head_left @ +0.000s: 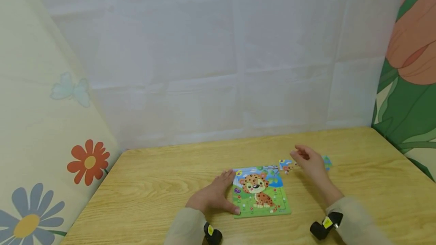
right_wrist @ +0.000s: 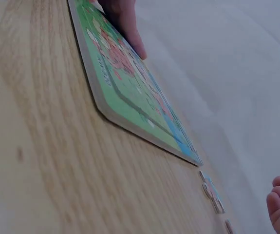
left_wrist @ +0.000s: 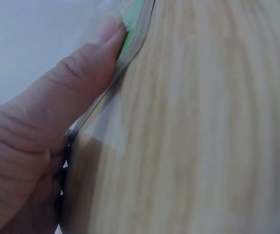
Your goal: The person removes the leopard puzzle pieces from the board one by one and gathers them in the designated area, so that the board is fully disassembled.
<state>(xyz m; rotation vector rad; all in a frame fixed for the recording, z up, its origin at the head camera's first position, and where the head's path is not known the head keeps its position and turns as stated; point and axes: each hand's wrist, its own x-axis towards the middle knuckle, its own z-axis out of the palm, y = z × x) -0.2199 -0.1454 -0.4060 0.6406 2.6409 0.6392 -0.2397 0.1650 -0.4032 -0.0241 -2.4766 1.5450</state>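
A puzzle board (head_left: 260,190) with a cartoon leopard on green grass and blue sky lies flat on the table. My left hand (head_left: 218,194) spreads along its left edge. The left thumb rests on the lower left corner, and the other fingers reach to the upper left corner. To the right, my right hand (head_left: 311,163) hovers over loose puzzle pieces, its fingers loosely curled with nothing seen between them. One puzzle piece (head_left: 287,166) shows left of that hand, and a blue-green piece (head_left: 327,162) peeks out on its right. The hand hides what lies between.
The wood-grain table (head_left: 160,184) ends at a white cloth backdrop (head_left: 190,67). A flower-printed panel (head_left: 41,131) stands at the left, and another printed panel (head_left: 408,93) at the right. In the right wrist view, a loose piece (right_wrist: 212,192) lies just past the board's corner.
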